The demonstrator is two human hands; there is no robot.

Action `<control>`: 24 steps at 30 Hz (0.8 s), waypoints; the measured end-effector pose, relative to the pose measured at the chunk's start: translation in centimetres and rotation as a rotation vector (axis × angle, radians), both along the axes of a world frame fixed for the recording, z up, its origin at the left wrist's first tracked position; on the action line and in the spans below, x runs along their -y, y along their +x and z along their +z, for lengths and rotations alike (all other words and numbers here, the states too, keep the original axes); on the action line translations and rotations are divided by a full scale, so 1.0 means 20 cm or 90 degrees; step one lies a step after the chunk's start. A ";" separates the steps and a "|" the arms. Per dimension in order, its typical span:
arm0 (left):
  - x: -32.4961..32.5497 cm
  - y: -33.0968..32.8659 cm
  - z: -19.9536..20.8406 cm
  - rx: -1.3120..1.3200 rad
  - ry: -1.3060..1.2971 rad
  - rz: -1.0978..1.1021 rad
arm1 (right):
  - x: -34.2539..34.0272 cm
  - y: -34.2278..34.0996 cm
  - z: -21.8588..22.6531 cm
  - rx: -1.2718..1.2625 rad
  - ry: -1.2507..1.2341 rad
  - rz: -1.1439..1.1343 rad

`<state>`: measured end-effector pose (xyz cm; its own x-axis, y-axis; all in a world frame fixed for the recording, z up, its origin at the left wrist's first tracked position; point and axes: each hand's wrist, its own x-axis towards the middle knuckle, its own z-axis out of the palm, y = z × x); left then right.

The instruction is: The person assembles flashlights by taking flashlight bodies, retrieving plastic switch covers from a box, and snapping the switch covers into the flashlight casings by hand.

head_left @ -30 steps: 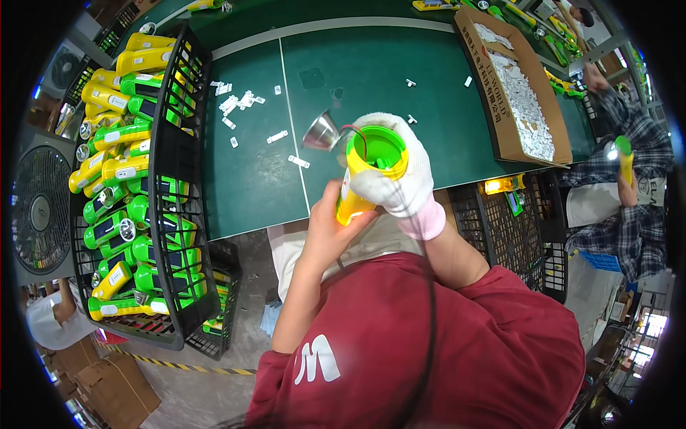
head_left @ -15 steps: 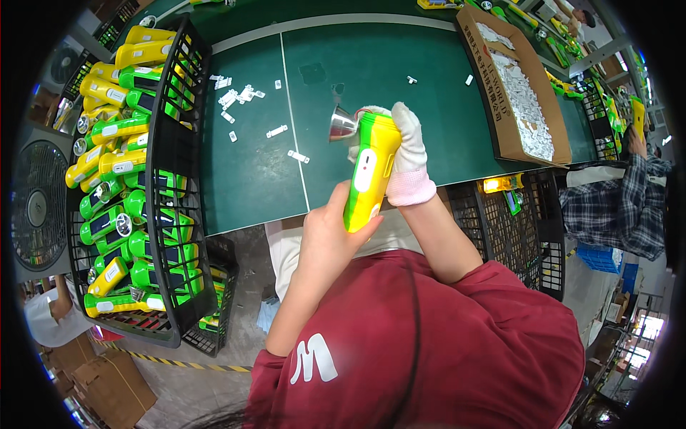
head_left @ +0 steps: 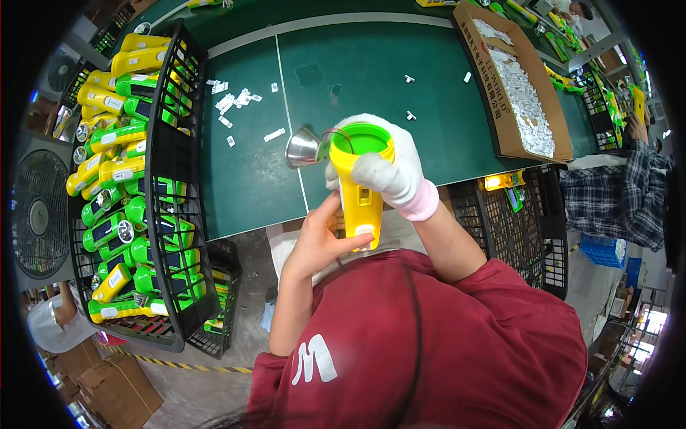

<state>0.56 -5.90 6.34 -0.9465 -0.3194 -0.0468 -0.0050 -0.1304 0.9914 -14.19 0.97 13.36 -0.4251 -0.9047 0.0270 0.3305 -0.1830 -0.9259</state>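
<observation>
In front of my chest I hold a yellow and green flashlight body (head_left: 351, 193) with its wide open end up. Green shows inside the round mouth, and a slot is in the yellow side. A silver reflector cup (head_left: 303, 147) hangs out to the left of the mouth on a thin red wire. My right hand (head_left: 397, 170), in a white glove, is closed round the upper part, thumb across the front. My bare left hand (head_left: 319, 240) grips the lower end, with its thumb beside a small white patch I cannot make out.
Small white plastic pieces (head_left: 244, 97) lie scattered on the green table (head_left: 371, 64). At left a black crate (head_left: 166, 143) is heaped with flashlights. A cardboard box (head_left: 491, 107) of white pieces stands at right, above another black crate (head_left: 518, 236). A co-worker (head_left: 614, 189) is at far right.
The flashlight has turned, so its open mouth and slotted yellow side now face me. The reflector cup has swung left and lower. My gloved thumb has come round to the front.
</observation>
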 end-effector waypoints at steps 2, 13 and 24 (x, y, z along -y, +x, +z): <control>0.00 0.00 -0.01 -0.031 0.006 0.001 | 0.00 0.00 0.00 -0.144 0.014 -0.064; 0.01 -0.03 -0.02 -0.048 0.211 0.056 | 0.08 -0.02 -0.16 -0.212 0.095 -0.046; -0.04 -0.05 -0.05 0.001 0.150 0.106 | 0.04 0.01 -0.28 0.009 0.122 0.054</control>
